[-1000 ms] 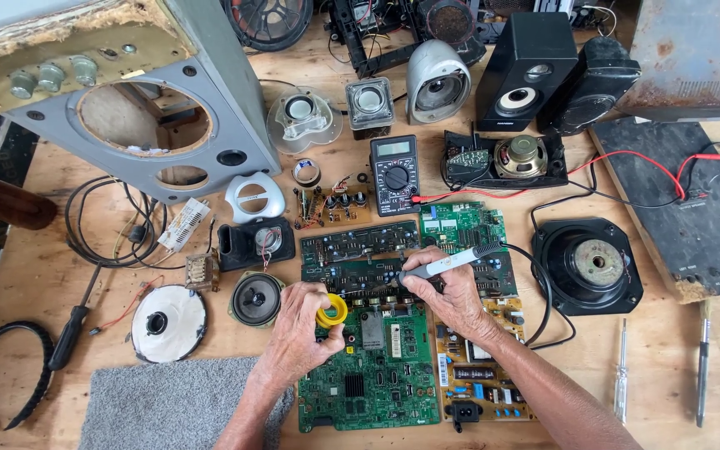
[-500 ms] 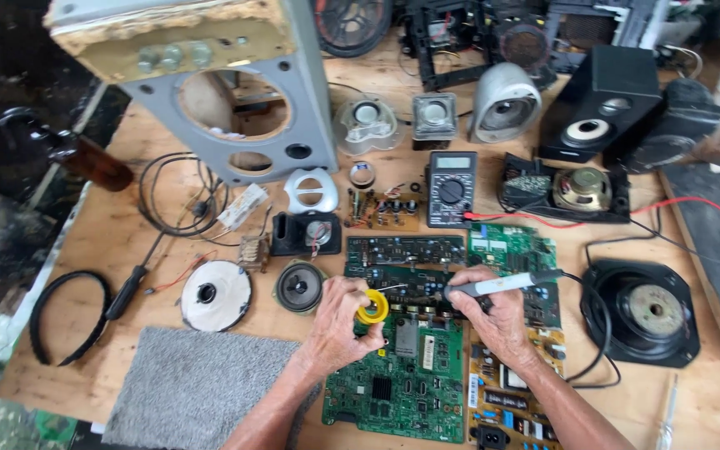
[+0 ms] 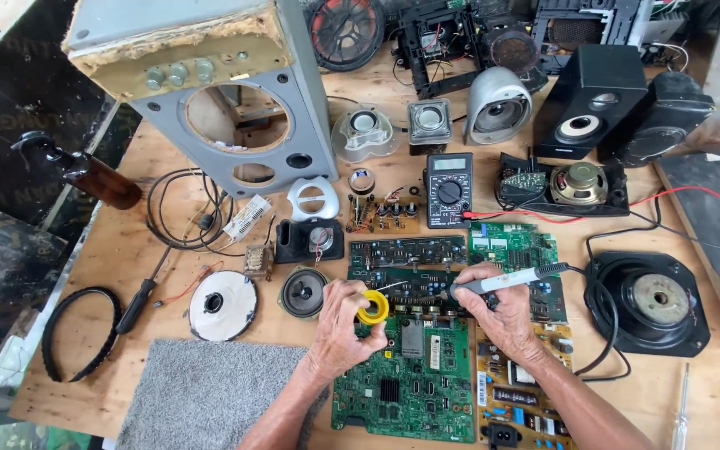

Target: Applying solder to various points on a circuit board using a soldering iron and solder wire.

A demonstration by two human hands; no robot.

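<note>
While the left hand [image 3: 339,329] pinches a small yellow solder spool [image 3: 373,307] between thumb and fingers, a thin wire runs from it toward 2 o'clock, so the solder can meet the iron's tip. The right hand [image 3: 497,312] is closed around a grey soldering iron [image 3: 506,281], held like a pen and laid nearly flat, its tip pointing to 9 o'clock over the dark circuit board [image 3: 408,265]. Both wrists rest on the green circuit board [image 3: 406,383] at 6 o'clock, which probably steadies them. A multimeter [image 3: 448,189] stands at 12 o'clock, near enough to reach, and a small round speaker [image 3: 303,292] lies at 9 o'clock from the spool.
</note>
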